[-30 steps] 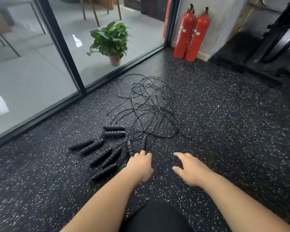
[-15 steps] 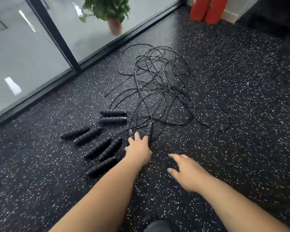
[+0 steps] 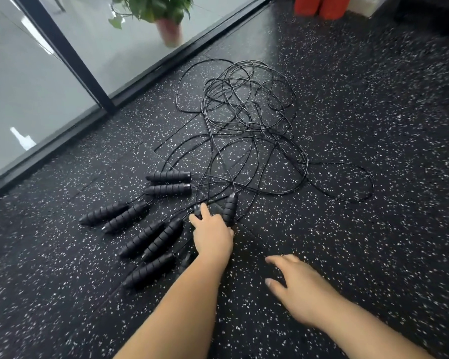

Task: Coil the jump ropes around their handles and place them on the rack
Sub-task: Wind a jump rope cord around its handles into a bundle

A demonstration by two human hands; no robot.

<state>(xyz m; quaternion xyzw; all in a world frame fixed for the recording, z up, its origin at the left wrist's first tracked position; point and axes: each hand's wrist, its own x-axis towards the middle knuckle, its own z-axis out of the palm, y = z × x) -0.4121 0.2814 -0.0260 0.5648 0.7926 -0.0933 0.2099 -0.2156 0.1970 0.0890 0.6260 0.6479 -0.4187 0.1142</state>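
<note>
Gym: speckled rubber floor, jump ropes, glass wall

Fig.: person's arms, head cam. L = left hand, back side shown w/ knuckle ridges visible. Behind its grip, left forearm is bare from wrist to frame edge. R = right hand, back side shown, edges slightly blurred. Its thumbnail is short & pale. Behind the wrist, right forearm is bare likewise. Both forearms narrow toward the wrist.
</note>
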